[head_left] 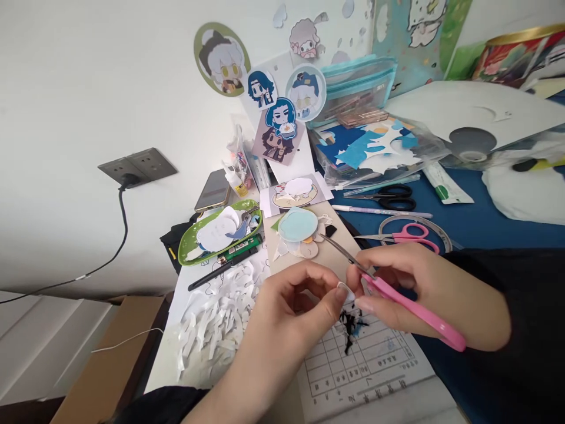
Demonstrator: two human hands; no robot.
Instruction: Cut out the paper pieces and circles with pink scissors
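- Well, the left hand [304, 309] has its thumb and a finger pinched together on a small white piece [347, 291], with just that thin bit between them.
- Close by, the right hand [426, 282] is curled around pink scissors [419, 311]. The blades point away and to the left, beside the small white piece and not on it. I can't tell if the right fingertips touch it too.
- To trim such a tiny thing well, I think it helps to pinch only its edge, turn the paper more than the blades, and take little snips. The fingertips are very near, so slow seems best.
- So the small white piece sits right in the left pinch, over black scraps [349, 330] on a printed sheet [375, 368].
- Farther out, a pale blue cutout [298, 224] lies near the blade tips, on other cutouts.
- Over left, white paper strips [218, 306] are heaped up, with a green tray [185, 244] beyond.
- Off right lie black scissors [399, 197].
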